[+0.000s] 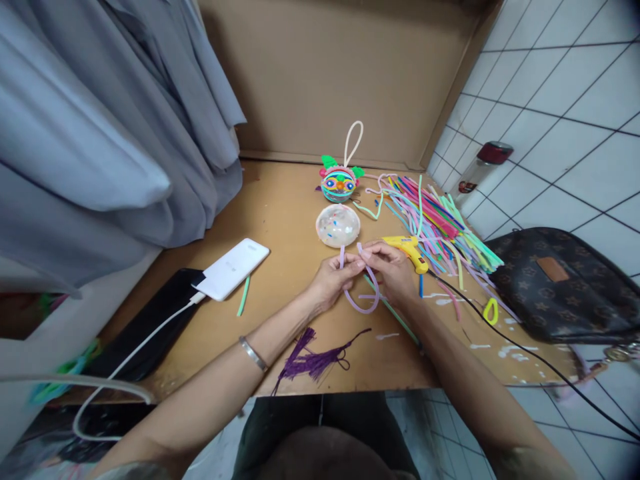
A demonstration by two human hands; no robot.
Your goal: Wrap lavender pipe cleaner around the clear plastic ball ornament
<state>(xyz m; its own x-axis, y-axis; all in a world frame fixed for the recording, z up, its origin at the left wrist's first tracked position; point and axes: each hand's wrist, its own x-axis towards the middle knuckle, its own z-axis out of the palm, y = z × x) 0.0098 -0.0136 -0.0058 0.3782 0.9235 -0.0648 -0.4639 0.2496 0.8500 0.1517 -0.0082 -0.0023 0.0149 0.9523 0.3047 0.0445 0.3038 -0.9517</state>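
Observation:
Between my two hands a pale purple plastic tube [371,307] is bent into a U, its two ends pointing away from me. My left hand [336,279] is closed on one side of it, thumb and fingers pinching. The other side is pinched in my right hand [390,268]. Just beyond my fingers sits a whitish bowl-shaped shell [338,225] with coloured specks. Behind that stands a colourful round face ornament [340,183] with green ears and a white loop on top. A yellow glue gun [411,252] lies beside my right hand.
A heap of coloured tubes [425,213] covers the right rear. Purple tassels [313,360] lie near the front edge. At left are a white power bank [235,267] with a cable and a black case [150,327]. A brown patterned bag [560,287] and a bottle [480,170] stand right.

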